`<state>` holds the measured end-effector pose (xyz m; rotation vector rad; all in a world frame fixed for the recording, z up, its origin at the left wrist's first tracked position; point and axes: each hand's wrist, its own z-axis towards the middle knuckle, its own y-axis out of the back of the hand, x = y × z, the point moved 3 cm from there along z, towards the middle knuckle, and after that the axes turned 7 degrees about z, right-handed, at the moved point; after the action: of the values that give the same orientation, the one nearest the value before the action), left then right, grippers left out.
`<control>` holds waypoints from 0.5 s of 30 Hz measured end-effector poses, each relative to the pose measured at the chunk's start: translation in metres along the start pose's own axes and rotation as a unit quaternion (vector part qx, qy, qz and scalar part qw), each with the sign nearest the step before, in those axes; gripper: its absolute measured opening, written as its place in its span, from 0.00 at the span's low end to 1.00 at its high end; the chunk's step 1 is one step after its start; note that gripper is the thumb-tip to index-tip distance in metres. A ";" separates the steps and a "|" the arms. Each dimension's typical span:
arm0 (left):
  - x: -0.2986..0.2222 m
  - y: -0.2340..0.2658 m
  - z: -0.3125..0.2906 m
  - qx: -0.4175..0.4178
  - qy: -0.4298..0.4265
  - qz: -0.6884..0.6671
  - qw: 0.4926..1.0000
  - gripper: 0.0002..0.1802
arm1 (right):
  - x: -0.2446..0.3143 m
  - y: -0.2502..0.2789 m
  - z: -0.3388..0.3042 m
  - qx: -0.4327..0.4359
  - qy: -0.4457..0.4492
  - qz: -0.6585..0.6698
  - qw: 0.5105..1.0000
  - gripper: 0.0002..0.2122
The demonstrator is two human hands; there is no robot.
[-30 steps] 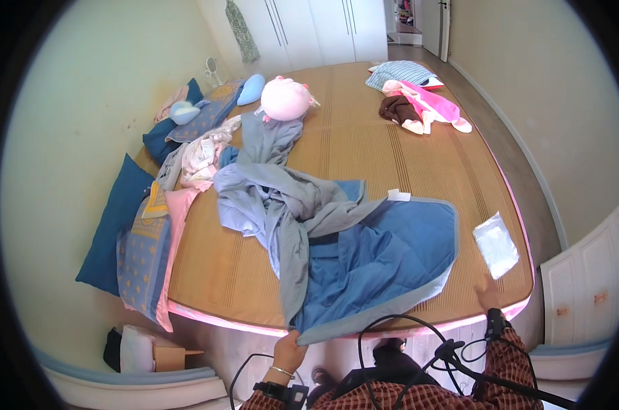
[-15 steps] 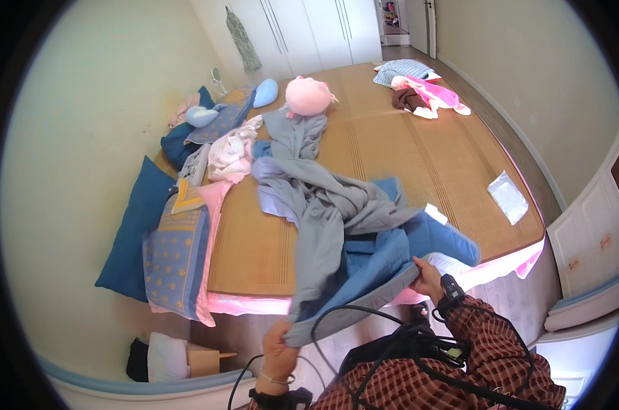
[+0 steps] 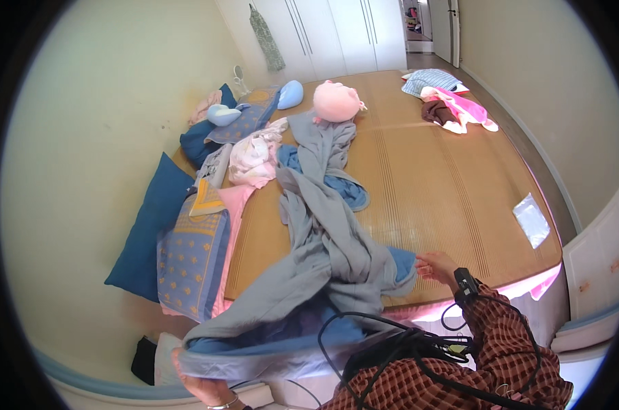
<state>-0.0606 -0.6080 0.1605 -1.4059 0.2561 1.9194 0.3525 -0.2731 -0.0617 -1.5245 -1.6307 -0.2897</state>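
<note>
A thin quilt, grey on one side and blue on the other (image 3: 330, 253), stretches in crumpled folds from the middle of the bed to its near edge. At the lower left, my left hand (image 3: 203, 388) grips a corner of its grey border, and the blue underside shows in the raised fold. My right hand (image 3: 438, 268) is beside the quilt's blue edge on the right, fingers stretched out and apart, the tips at or very close to the fabric. A pink plush toy (image 3: 336, 102) rests by the quilt's far end.
The bed has a brown woven mat (image 3: 446, 198). Along its left lie a dark blue pillow (image 3: 149, 232), a patterned pillow (image 3: 194, 263) and pale pink cloth (image 3: 255, 160). Clothes (image 3: 459, 109) and a flat clear packet (image 3: 532, 221) lie right. Black cables (image 3: 408, 335) loop before my body.
My left hand has drawn its quilt corner left and toward me. My right hand has left the grey border and is now at a blue edge. The view has shifted left.
</note>
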 end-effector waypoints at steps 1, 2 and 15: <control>-0.022 -0.022 -0.001 -0.003 -0.015 0.032 0.999 0.20 | 0.005 -0.009 0.015 -0.009 -0.006 0.001 1.000 0.13; -0.028 -0.023 0.001 -0.070 0.023 -0.021 0.997 0.19 | 0.010 -0.019 0.030 -0.018 -0.012 0.001 1.000 0.14; -0.172 -0.094 -0.022 -0.254 -0.340 0.772 0.472 0.42 | -0.012 -0.218 0.212 -0.007 0.137 -0.374 0.917 0.50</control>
<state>0.0402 -0.6284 0.3292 -0.0981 0.7589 4.1398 0.0657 -0.1866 -0.1163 -0.7527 -1.9121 -0.8849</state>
